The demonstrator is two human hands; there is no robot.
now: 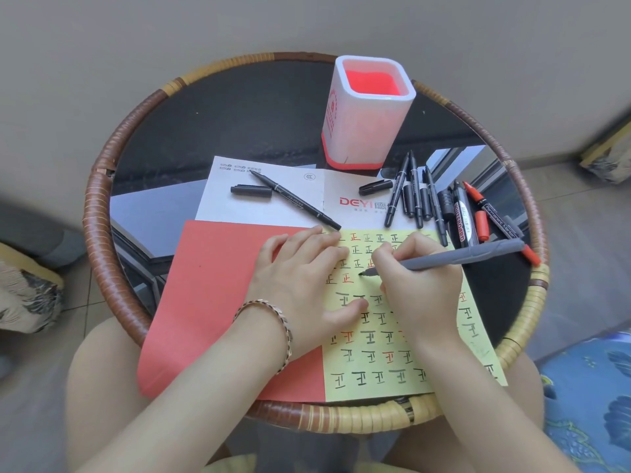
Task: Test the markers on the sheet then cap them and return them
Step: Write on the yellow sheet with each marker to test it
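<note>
Forearms reach over the counter (102,213). The left hand (300,278) lies flat, fingers straight, pinning the yellow sheet (375,356). The right hand (416,281) pinches the grey marker (461,259), its tip on the sheet among rows of 正. A resting palm could smear fresh ink, and the uncapped markers (420,196) may dry or roll off. The leaflet (353,201) reads DEYI and the red marker (495,216) "Permanent Marker".

Round table (102,213) with rattan rim and dark glossy top mirroring a window (452,163), by a plain beige wall (136,29); tiled floor (580,213), blue patterned rug (587,404) at right
</note>
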